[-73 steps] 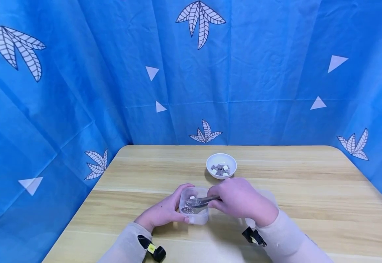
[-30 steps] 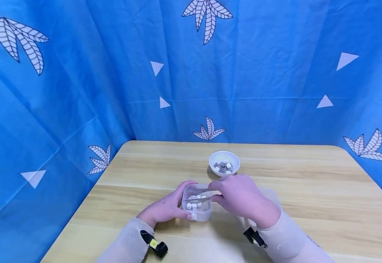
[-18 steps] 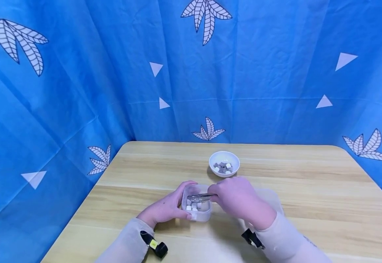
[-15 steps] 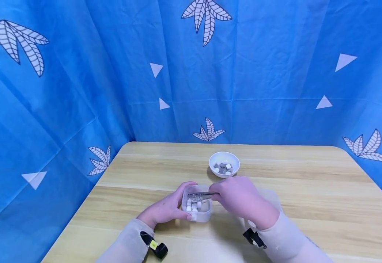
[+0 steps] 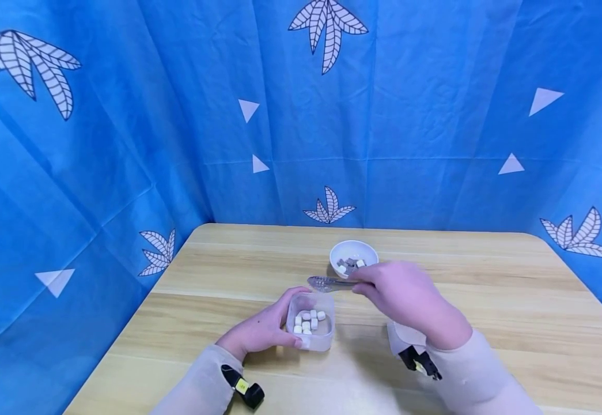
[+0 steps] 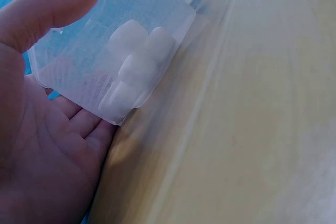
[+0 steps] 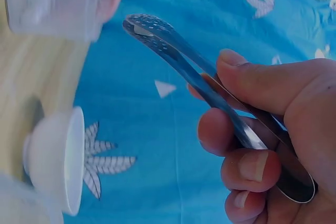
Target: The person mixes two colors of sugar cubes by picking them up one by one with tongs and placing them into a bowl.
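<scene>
My left hand (image 5: 264, 328) grips a clear plastic container (image 5: 326, 343) from its left side, fingers behind and thumb in front. Several white marshmallow-like pieces (image 5: 306, 325) lie inside it; through its wall the left wrist view shows the white pieces (image 6: 139, 69) bunched together. Metal tongs (image 7: 205, 90) are squeezed in my right hand (image 5: 409, 294), their perforated tips nearly together on a small pale piece (image 7: 142, 31). Those tips hover just beyond the container's back rim, left of a white bowl (image 5: 338, 253) with grey and white pieces in it.
A second clear plastic container (image 5: 401, 340) stands on the right, partly hidden under my right wrist. All of it rests on a light wooden table (image 5: 228, 253), with a blue patterned curtain (image 5: 415, 115) hanging behind and at both sides.
My right hand has lifted the tongs out of the container and moved them away and right, toward the bowl. The white pieces inside now show uncovered. My left hand keeps its grip.
</scene>
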Motion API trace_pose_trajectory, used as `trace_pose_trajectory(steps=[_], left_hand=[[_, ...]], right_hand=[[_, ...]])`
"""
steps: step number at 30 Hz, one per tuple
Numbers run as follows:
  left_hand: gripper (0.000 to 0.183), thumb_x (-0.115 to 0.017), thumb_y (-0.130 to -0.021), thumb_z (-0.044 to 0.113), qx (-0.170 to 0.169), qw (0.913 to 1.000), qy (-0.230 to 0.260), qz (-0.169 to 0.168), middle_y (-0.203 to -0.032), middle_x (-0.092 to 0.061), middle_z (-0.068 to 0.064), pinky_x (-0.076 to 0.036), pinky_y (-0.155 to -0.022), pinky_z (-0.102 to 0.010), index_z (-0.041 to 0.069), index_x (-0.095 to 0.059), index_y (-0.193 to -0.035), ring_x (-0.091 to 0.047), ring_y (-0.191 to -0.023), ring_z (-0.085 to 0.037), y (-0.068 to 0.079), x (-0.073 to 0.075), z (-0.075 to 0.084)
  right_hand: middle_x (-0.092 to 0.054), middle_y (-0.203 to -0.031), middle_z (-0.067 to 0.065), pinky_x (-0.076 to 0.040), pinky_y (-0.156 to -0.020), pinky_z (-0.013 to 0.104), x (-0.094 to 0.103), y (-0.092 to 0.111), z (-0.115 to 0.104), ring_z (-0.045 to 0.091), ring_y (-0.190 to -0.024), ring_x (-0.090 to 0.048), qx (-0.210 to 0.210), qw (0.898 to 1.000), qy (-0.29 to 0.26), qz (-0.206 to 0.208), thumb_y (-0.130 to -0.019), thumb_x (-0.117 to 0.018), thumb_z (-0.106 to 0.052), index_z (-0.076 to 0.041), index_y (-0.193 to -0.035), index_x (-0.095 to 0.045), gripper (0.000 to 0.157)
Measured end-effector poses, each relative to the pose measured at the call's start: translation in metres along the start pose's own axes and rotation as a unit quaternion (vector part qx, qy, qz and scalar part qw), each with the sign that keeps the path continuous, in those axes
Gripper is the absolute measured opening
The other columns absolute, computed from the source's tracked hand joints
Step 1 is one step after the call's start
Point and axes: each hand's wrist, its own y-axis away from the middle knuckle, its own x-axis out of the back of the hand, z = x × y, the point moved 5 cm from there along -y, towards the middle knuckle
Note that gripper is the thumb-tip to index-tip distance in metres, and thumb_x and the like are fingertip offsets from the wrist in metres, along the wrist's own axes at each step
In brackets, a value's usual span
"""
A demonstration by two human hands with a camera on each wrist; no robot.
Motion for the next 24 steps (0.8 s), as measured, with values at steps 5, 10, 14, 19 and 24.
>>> trace_pose_trajectory(steps=[5,10,14,19,24], left_hand=[[0.104,-0.084,-0.077,0.025,0.005,1.0,0.009,-0.002,-0.148,-0.045,0.002,-0.032,-0.113,-0.043,0.025,-0.02,-0.159,-0.049,-0.132,-0.018,0.0,-0.001,0.001],[0.105,-0.085,-0.076,0.027,0.012,0.9999,0.003,0.001,-0.147,-0.044,0.005,-0.03,-0.114,-0.043,0.027,-0.02,-0.158,-0.046,-0.133,-0.016,0.0,0.0,0.001],[0.104,-0.085,-0.077,0.027,0.012,0.9999,0.004,0.002,-0.147,-0.045,0.005,-0.03,-0.114,-0.043,0.027,-0.02,-0.158,-0.047,-0.133,-0.017,0.0,0.0,0.001],[0.103,-0.085,-0.078,0.027,0.01,0.9999,0.01,-0.001,-0.147,-0.045,0.004,-0.031,-0.114,-0.043,0.026,-0.02,-0.158,-0.047,-0.132,-0.017,0.001,-0.001,0.0],[0.104,-0.085,-0.077,0.028,0.01,0.9999,0.005,0.002,-0.147,-0.045,0.004,-0.029,-0.115,-0.045,0.026,-0.021,-0.158,-0.046,-0.133,-0.017,0.001,0.0,0.001]], right_hand=[[-0.074,-0.089,-0.01,-0.048,-0.054,0.034,0.011,0.003,0.025,0.008,-0.065,-0.061,-0.036,0.999,0.015,0.013,-0.091,-0.076,-0.025,-0.024,-0.104,-0.078,0.012],[-0.071,-0.085,-0.01,-0.038,-0.048,0.031,0.015,0.008,0.051,0.008,-0.059,-0.05,-0.091,0.996,0.022,-0.004,-0.094,-0.074,-0.025,-0.022,-0.105,-0.078,0.012],[-0.071,-0.085,-0.008,-0.04,-0.048,0.034,0.014,0.011,0.068,0.012,-0.063,-0.056,-0.12,0.992,0.032,-0.025,-0.094,-0.073,-0.025,-0.021,-0.106,-0.078,0.014],[-0.072,-0.085,-0.006,-0.042,-0.05,0.036,0.007,0.013,0.083,0.015,-0.068,-0.06,-0.14,0.988,0.037,-0.047,-0.094,-0.073,-0.026,-0.02,-0.108,-0.078,0.016],[-0.074,-0.09,-0.003,-0.044,-0.05,0.037,0.006,0.015,0.087,0.016,-0.07,-0.062,-0.146,0.987,0.035,-0.052,-0.095,-0.071,-0.028,-0.019,-0.109,-0.078,0.018]])
